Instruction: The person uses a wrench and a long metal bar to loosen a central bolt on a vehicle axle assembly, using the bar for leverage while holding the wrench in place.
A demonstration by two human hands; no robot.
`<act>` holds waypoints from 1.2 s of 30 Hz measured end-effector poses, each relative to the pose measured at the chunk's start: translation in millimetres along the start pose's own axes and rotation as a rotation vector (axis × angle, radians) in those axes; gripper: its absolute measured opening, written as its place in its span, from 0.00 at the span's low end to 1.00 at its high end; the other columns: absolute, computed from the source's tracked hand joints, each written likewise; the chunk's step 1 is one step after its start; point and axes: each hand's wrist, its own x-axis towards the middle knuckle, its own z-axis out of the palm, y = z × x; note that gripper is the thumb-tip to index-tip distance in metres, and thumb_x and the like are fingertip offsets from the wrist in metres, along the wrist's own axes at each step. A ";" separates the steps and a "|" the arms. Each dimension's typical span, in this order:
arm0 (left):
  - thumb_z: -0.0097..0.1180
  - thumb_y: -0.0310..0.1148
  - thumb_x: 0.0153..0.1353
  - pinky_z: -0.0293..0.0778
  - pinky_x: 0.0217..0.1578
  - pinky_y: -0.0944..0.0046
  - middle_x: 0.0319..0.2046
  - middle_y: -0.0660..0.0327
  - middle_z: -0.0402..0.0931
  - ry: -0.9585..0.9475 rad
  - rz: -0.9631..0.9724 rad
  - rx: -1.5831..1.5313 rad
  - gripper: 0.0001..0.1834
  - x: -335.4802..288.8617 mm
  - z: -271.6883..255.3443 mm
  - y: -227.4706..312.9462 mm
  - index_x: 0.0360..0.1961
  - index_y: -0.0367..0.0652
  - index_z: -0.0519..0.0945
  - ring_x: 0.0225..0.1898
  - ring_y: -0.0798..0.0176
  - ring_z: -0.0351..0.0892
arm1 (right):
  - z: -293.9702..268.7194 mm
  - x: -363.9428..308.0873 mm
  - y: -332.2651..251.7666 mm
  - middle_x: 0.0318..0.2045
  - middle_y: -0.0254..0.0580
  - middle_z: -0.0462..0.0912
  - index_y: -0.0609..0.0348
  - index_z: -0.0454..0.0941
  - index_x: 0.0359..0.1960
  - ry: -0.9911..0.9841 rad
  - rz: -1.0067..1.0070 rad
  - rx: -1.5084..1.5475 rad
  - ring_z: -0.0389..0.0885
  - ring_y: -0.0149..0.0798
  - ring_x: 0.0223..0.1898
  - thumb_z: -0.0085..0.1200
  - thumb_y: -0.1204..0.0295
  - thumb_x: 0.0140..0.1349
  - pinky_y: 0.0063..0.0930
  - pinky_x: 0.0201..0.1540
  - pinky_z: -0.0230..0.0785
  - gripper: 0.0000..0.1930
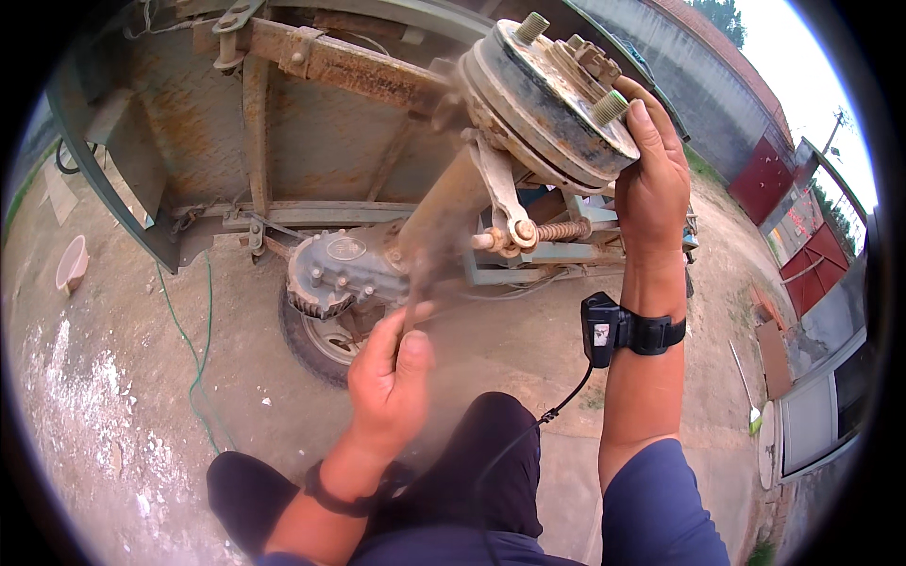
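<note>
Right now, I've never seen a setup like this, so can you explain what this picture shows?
A person is working bare-handed, seen from a camera worn on the head, looking down. The right hand holds the edge of a worn metal drum with bolts sticking out. The left hand holds something thin, too blurred to name. Below the drum runs a thick metal tube. On the ground lie a green cord and a pale pink bowl.
</note>
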 end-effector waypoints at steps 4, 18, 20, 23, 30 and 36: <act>0.43 0.38 0.76 0.59 0.24 0.75 0.22 0.68 0.68 0.006 -0.008 -0.028 0.19 0.9 -6.8 -2.7 0.57 0.34 0.73 0.22 0.77 0.61 | 1.3 -0.4 -1.9 0.52 0.43 0.81 0.64 0.75 0.60 -0.004 0.015 0.013 0.79 0.33 0.53 0.46 0.67 0.75 0.28 0.58 0.71 0.18; 0.43 0.39 0.76 0.60 0.24 0.76 0.23 0.68 0.68 0.016 -0.021 -0.080 0.19 12.5 -17.1 0.1 0.57 0.34 0.73 0.22 0.78 0.61 | -2.6 1.4 5.3 0.52 0.42 0.81 0.66 0.75 0.58 0.023 -0.025 -0.017 0.80 0.33 0.52 0.47 0.69 0.75 0.27 0.58 0.71 0.17; 0.43 0.39 0.77 0.59 0.24 0.76 0.23 0.68 0.68 0.010 0.001 -0.042 0.19 13.8 -17.3 1.7 0.57 0.34 0.73 0.22 0.78 0.61 | -0.2 1.5 4.3 0.52 0.42 0.81 0.66 0.75 0.58 0.031 -0.026 -0.032 0.79 0.32 0.52 0.46 0.69 0.75 0.26 0.58 0.71 0.17; 0.43 0.39 0.77 0.60 0.24 0.76 0.23 0.68 0.68 0.010 -0.011 -0.009 0.19 15.6 -16.2 7.9 0.57 0.36 0.73 0.22 0.78 0.61 | -2.2 1.5 4.0 0.51 0.42 0.81 0.66 0.74 0.59 0.019 -0.029 -0.066 0.79 0.31 0.52 0.46 0.69 0.75 0.26 0.57 0.71 0.17; 0.43 0.39 0.77 0.60 0.23 0.76 0.23 0.68 0.68 0.006 0.011 -0.004 0.18 16.8 -14.3 14.1 0.57 0.37 0.73 0.22 0.77 0.62 | -0.7 -0.6 3.3 0.50 0.36 0.82 0.64 0.78 0.56 0.024 -0.015 -0.018 0.76 0.27 0.52 0.49 0.67 0.74 0.23 0.59 0.65 0.16; 0.43 0.39 0.77 0.60 0.24 0.76 0.23 0.68 0.68 0.011 0.016 0.017 0.18 14.9 -11.0 16.3 0.57 0.37 0.74 0.22 0.77 0.62 | 0.2 -0.6 3.8 0.50 0.35 0.82 0.62 0.79 0.55 0.030 -0.013 -0.011 0.75 0.27 0.52 0.51 0.67 0.73 0.22 0.59 0.65 0.15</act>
